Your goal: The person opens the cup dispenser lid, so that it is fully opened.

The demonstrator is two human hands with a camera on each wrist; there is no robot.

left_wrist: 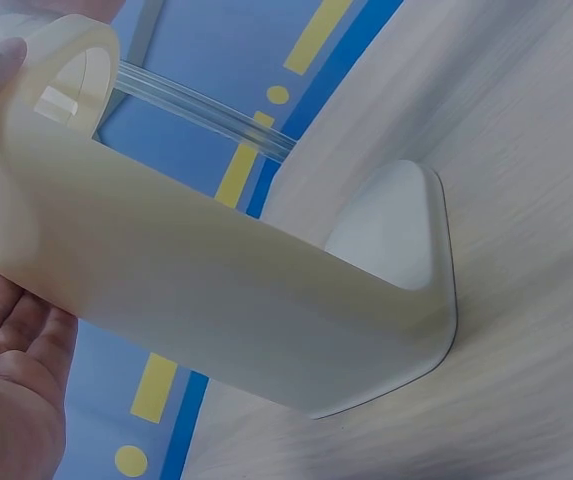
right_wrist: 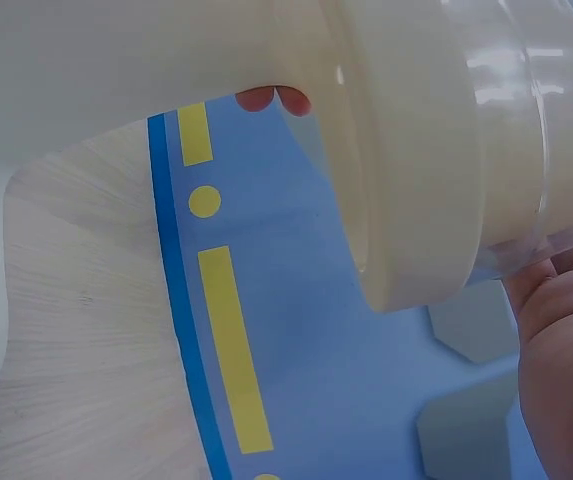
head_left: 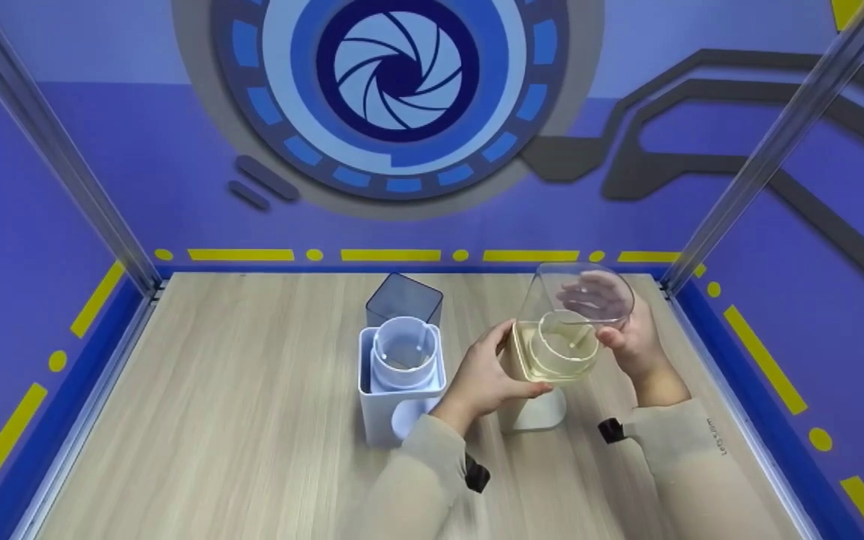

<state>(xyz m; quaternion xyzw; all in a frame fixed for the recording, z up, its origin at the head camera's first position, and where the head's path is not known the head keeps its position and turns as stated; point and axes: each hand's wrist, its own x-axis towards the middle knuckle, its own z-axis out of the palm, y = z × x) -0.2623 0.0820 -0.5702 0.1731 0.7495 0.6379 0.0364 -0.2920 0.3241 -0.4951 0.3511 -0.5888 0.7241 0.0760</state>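
A cream dispenser-like stand (left_wrist: 196, 280) has a tall body, a foot plate on the table and a round collar (head_left: 563, 352) inside its square top. My left hand (head_left: 486, 376) grips its upper body, with the thumb along the near rim and the fingers on the far side. Just above the collar, my right hand (head_left: 640, 345) holds a clear, see-through cover (head_left: 543, 291); its fingers show through the plastic and the thumb is at the near edge. In the right wrist view the cover (right_wrist: 511, 80) surrounds part of the collar.
A similar white stand (head_left: 381, 420) with a round collar is to the left of the cream one. A dark see-through cover (head_left: 402, 300) is right behind it. The wooden table (head_left: 214, 420) is bordered by blue panels and metal posts (head_left: 64, 150).
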